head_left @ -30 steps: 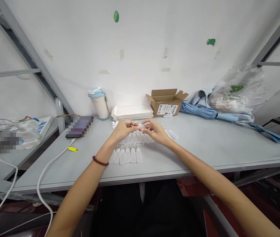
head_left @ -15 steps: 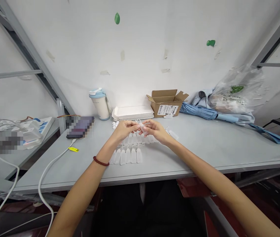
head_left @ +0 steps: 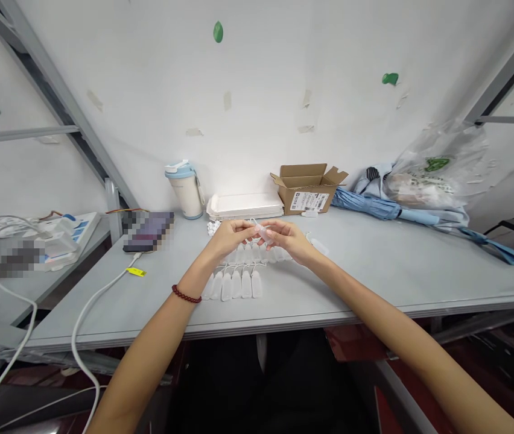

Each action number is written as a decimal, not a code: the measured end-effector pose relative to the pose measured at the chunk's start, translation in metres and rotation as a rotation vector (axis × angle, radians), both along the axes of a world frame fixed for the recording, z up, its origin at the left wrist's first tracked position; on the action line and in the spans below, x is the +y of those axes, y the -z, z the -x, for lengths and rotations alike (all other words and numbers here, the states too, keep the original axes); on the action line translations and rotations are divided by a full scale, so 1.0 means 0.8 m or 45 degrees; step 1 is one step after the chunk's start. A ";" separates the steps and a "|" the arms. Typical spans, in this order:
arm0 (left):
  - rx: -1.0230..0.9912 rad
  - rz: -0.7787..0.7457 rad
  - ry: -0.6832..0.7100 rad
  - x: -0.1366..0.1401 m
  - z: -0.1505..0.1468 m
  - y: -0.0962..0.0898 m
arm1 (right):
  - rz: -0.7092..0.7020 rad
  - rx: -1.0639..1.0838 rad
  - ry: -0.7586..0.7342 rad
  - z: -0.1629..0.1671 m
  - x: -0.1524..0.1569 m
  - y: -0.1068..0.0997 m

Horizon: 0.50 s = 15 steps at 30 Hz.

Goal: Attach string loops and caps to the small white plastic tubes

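A small translucent white tag-like piece with a thin loop point(head_left: 264, 233) is pinched between my two hands above the table. My left hand point(head_left: 233, 237) has its fingertips closed on the piece's left end, by the loop. My right hand point(head_left: 289, 240) grips its body from the other side, fingers curled. Just below, similar translucent tag-like pieces point(head_left: 236, 284) lie on the table in a row, loops pointing away from me. Another row point(head_left: 243, 253) lies behind it, partly covered by my hands. A small white heap point(head_left: 213, 228) sits beyond my left hand.
Along the wall stand a tumbler point(head_left: 184, 190), stacked white trays point(head_left: 245, 205) and an open cardboard box point(head_left: 306, 191). A blue umbrella point(head_left: 370, 204) and a plastic bag point(head_left: 438, 172) lie to the right. At left are a phone point(head_left: 149, 232), its white cable point(head_left: 98, 295) and a power strip point(head_left: 80, 238).
My hands stay in almost the same place, with the translucent piece tilted slightly differently between the fingers. The whole view has shifted very slightly.
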State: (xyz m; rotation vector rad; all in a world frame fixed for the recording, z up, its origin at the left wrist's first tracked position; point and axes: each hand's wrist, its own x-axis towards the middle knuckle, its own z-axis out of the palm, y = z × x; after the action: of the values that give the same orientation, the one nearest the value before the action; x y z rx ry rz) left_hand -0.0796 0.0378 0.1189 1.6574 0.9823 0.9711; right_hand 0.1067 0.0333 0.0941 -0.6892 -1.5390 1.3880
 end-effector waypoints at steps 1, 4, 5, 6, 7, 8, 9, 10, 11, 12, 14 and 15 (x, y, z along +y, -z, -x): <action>-0.003 -0.003 -0.003 -0.001 -0.001 -0.001 | 0.005 0.011 -0.005 0.000 0.000 0.000; 0.004 -0.008 -0.011 -0.002 -0.002 -0.002 | 0.014 0.037 -0.023 -0.001 0.001 0.002; 0.011 -0.010 -0.012 -0.002 -0.002 -0.002 | 0.017 0.040 -0.027 -0.002 0.001 0.002; 0.020 -0.012 -0.012 -0.002 -0.002 -0.002 | 0.021 0.037 -0.030 -0.002 0.001 0.002; 0.028 -0.017 -0.015 -0.002 -0.002 -0.002 | 0.025 0.026 -0.033 -0.002 0.001 0.002; 0.036 -0.023 -0.020 -0.001 -0.002 -0.002 | 0.028 0.009 -0.034 -0.002 0.000 0.001; 0.044 -0.029 -0.030 -0.001 -0.002 -0.002 | 0.028 -0.016 -0.035 -0.001 0.000 0.001; 0.056 -0.035 -0.044 -0.001 -0.002 -0.002 | 0.025 -0.045 -0.032 -0.001 -0.001 0.000; 0.069 -0.039 -0.061 -0.002 -0.003 -0.002 | 0.015 -0.076 -0.025 0.000 -0.002 -0.001; 0.081 -0.042 -0.077 -0.002 -0.003 -0.003 | -0.001 -0.112 -0.016 0.001 -0.002 -0.001; 0.106 -0.056 -0.105 -0.003 -0.005 -0.003 | -0.044 -0.188 0.030 0.003 -0.003 0.000; 0.122 -0.069 -0.117 -0.004 -0.006 -0.003 | -0.073 -0.225 0.079 0.004 -0.003 0.001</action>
State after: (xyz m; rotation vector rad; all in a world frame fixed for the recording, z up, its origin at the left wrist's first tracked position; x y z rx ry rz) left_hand -0.0746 0.0345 0.1212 1.7300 1.1132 0.9944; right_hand 0.1037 0.0307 0.0934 -0.8355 -1.6742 1.2590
